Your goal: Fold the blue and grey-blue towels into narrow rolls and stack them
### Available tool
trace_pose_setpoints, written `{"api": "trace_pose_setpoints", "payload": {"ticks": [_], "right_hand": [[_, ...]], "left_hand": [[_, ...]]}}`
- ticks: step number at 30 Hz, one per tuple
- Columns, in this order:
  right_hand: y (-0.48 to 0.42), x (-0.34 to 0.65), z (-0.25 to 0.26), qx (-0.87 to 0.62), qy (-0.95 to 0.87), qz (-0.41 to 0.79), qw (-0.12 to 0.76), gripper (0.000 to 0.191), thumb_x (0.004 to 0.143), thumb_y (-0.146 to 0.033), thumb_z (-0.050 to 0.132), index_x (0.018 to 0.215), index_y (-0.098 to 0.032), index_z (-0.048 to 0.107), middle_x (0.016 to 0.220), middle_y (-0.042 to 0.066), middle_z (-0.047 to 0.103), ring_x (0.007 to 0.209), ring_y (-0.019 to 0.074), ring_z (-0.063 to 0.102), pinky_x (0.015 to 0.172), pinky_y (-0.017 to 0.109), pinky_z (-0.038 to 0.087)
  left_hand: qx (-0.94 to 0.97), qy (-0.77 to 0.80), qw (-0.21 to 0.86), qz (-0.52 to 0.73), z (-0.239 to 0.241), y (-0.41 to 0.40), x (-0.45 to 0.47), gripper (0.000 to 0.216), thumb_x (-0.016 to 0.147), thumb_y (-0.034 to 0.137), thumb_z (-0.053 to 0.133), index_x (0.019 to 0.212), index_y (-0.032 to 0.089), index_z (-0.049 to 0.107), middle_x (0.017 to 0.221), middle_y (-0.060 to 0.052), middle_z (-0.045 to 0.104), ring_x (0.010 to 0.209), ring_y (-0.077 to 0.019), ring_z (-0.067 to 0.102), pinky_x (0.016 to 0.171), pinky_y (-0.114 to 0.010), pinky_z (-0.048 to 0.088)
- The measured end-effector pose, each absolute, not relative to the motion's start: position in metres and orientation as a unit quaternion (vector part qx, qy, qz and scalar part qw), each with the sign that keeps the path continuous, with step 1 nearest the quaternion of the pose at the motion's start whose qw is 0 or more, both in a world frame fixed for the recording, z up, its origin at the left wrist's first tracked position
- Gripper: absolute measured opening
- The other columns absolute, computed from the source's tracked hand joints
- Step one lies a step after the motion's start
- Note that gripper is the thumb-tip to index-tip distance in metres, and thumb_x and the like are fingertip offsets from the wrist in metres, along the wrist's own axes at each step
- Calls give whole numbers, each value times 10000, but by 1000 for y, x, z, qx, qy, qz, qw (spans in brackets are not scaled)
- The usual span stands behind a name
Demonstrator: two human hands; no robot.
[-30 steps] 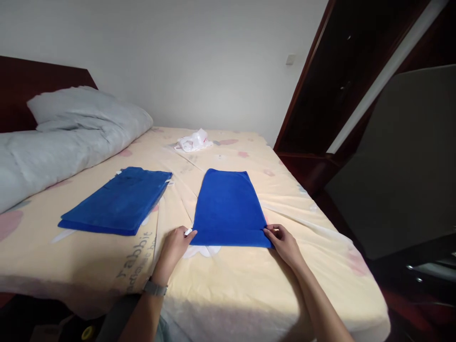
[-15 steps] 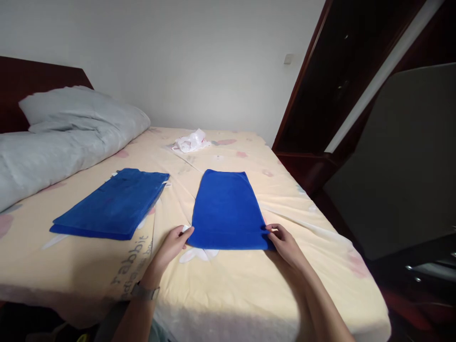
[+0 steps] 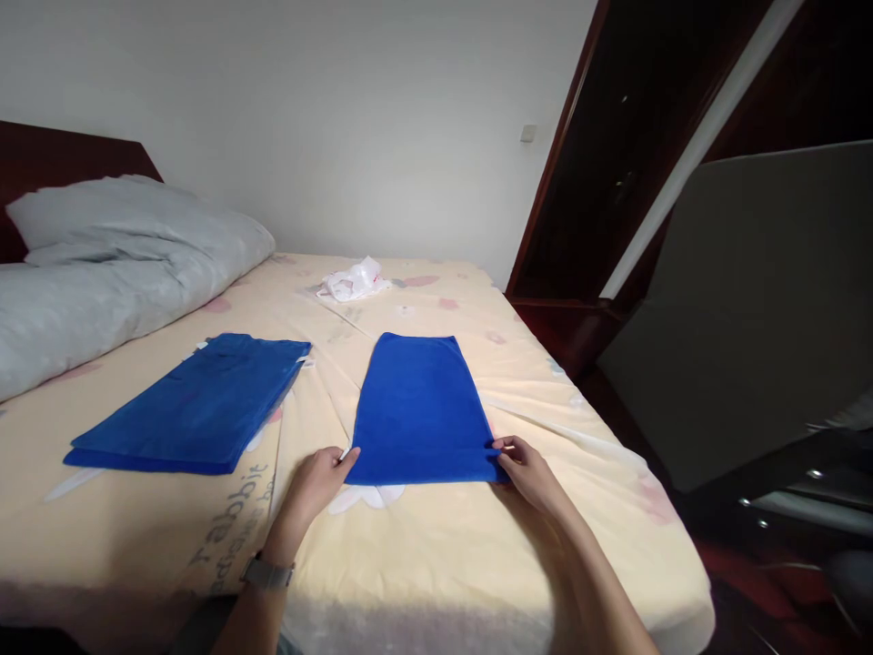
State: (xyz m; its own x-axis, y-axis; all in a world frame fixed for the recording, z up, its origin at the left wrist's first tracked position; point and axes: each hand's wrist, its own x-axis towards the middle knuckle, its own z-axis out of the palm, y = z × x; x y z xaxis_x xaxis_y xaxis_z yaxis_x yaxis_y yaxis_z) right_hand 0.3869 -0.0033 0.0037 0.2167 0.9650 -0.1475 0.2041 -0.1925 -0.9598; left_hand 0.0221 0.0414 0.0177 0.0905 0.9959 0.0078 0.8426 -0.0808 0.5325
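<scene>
A blue towel (image 3: 423, 400) lies flat on the bed in front of me, with a crease running across it close to its near edge. My left hand (image 3: 318, 482) pinches its near left corner, where a bit of white tag shows by the fingers. At the near right corner, my right hand (image 3: 524, 462) has thumb and fingers closed on the towel's edge. To the left rests a stack of folded blue towels (image 3: 197, 400), with small white tags at its far corners; neither hand touches it.
The bed (image 3: 409, 555) has a pale yellow patterned sheet. A crumpled white plastic bag (image 3: 356, 279) lies toward the far side. A grey quilt (image 3: 129, 246) is heaped at the left by the dark headboard (image 3: 75, 150). Dark wooden furniture (image 3: 566, 173) stands beyond the right edge.
The view has shifted slightly, so everything sits a little further left and lower. Both hands still hold the towel's near corners, and the towel looks much the same.
</scene>
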Motion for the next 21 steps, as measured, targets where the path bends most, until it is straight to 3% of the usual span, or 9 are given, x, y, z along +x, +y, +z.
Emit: {"api": "trace_pose_setpoints", "payload": {"ticks": [4,11,21], "right_hand": [[-3,387,4,-635,-458,432,447,242,738,-331,585,950,-213,582,790,17,640,643,175,622,535,291,546],[-3,390,3,-632,-461,438,444,253,750,-349,595,960,-209,581,770,4,622,607,158,590,530,288,535],[-10,388,16,-618,-470,436,454,231,792,-399,581,943,-232,531,602,-56,565,485,133,530,498,252,447]], "left_hand": [[675,625,287,267,14,43,21,481,825,629,536,606,217,416,520,59,383,534,-136,432,522,-242,278],[582,552,481,352,20,41,30,463,766,635,643,695,204,488,670,26,547,718,-186,602,645,-267,506],[540,528,473,454,21,41,27,420,730,519,733,759,211,449,646,69,489,569,-108,518,503,-202,405]]}}
